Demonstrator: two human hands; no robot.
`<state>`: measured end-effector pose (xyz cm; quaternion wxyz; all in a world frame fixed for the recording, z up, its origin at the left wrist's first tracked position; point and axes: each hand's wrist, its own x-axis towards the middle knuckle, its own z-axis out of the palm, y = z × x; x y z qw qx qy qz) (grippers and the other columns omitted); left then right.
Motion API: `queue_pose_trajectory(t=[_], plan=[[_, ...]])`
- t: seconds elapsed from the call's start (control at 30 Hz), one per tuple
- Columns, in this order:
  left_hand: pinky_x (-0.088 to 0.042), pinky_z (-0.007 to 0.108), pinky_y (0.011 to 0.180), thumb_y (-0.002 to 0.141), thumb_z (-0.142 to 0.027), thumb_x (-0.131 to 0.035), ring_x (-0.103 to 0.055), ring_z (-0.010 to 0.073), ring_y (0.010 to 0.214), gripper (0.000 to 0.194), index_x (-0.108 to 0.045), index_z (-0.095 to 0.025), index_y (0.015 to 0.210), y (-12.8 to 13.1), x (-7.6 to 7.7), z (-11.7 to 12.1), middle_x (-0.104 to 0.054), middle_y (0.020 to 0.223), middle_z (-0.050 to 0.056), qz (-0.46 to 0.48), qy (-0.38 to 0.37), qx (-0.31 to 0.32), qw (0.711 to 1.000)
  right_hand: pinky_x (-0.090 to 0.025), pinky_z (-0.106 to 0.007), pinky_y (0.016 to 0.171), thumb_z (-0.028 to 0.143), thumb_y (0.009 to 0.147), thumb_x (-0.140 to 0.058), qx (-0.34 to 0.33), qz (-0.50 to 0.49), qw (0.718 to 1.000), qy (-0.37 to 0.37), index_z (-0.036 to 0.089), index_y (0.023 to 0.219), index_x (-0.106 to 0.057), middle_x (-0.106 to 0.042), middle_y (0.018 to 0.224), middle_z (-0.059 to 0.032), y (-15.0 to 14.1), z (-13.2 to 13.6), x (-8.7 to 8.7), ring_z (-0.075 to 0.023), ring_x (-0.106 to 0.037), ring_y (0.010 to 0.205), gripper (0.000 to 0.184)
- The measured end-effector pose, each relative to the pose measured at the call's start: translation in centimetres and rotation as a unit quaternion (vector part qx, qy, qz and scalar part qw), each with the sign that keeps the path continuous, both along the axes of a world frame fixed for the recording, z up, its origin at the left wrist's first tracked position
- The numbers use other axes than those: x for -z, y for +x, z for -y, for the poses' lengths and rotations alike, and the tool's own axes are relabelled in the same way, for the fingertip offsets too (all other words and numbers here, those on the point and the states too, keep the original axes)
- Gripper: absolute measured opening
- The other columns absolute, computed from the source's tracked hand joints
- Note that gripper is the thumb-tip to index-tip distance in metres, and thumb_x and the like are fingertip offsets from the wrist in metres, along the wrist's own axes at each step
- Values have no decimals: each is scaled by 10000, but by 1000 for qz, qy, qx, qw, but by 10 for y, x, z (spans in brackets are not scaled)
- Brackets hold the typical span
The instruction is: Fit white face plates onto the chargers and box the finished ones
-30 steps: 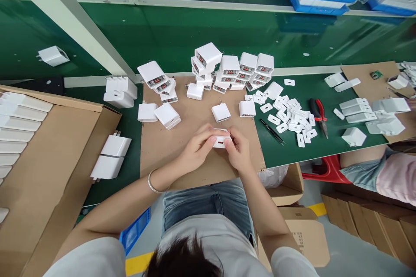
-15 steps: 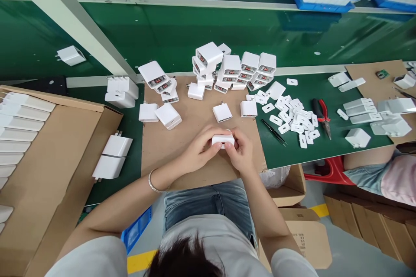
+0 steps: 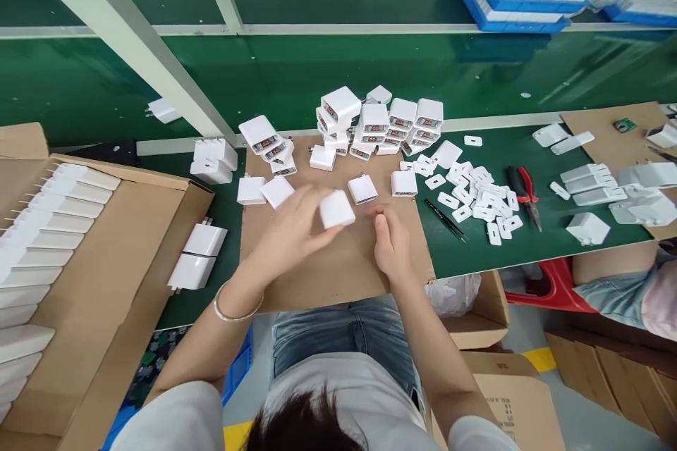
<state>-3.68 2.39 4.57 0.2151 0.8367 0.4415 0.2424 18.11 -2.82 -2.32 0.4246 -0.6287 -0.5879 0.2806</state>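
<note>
My left hand holds a white charger between thumb and fingers, raised above the brown cardboard sheet. To its right, my right hand is apart from the charger, its fingers curled in against the thumb and nothing visible in them. Two more chargers, one at the middle and one at the right edge, stand on the sheet just beyond my hands. Behind them, open-ended white housings are stacked in rows, with inner parts showing.
Small white end plates lie in a heap at right, near black tweezers and red-black pliers. A cardboard box with rows of chargers stands at left. Another person's leg shows at far right.
The charger held in both hands has moved left and up in my left hand alone. My right hand has come off it. The whole view has shifted slightly.
</note>
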Motion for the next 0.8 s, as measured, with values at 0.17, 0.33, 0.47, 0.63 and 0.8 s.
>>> queue_pose_trajectory(t=[0.17, 0.33, 0.47, 0.63, 0.8], plan=[[-458, 519, 1020, 865, -413, -731, -589, 379, 1179, 509, -566, -179, 1285, -28, -4, -9, -669, 1214, 146, -68, 124, -221, 965, -391, -310, 652, 518, 1027, -450, 29, -7, 999, -34, 229, 962, -609, -668, 800, -24, -1, -4, 1, -202, -596, 703, 337], [-450, 577, 1012, 894, -382, -650, -570, 426, 1210, 510, -558, -148, 1338, -42, 14, -7, -658, 1264, 198, -120, 93, -289, 945, -307, -286, 565, 469, 998, -502, 37, 5, 999, -12, 232, 706, -481, -512, 611, 32, -4, -5, 2, -143, -452, 557, 376], [-399, 609, 1096, 897, -375, -653, -487, 435, 1329, 606, -476, -128, 1421, -34, 13, 2, -544, 1397, 247, -98, 139, -275, 946, -251, -292, 539, 463, 1005, -499, 63, 15, 998, 24, 231, 611, -380, -397, 543, 50, 6, -2, -2, -122, -355, 522, 473], [-397, 605, 1120, 934, -299, -616, -469, 404, 1356, 492, -496, -174, 1394, -1, -4, 11, -510, 1409, 222, -70, 204, -172, 961, -418, -334, 687, 367, 962, -547, 172, 135, 974, 52, 219, 958, -654, -610, 786, -27, 72, -17, -12, -201, -549, 715, 183], [-389, 618, 1159, 946, -269, -600, -371, 431, 1477, 622, -396, -145, 1521, 44, 13, 0, -435, 1547, 242, -109, 101, -36, 988, -443, -508, 920, 169, 888, -494, 29, 331, 943, 30, 227, 1316, -669, -660, 1319, -152, 150, -55, -9, -348, -570, 1113, 466]])
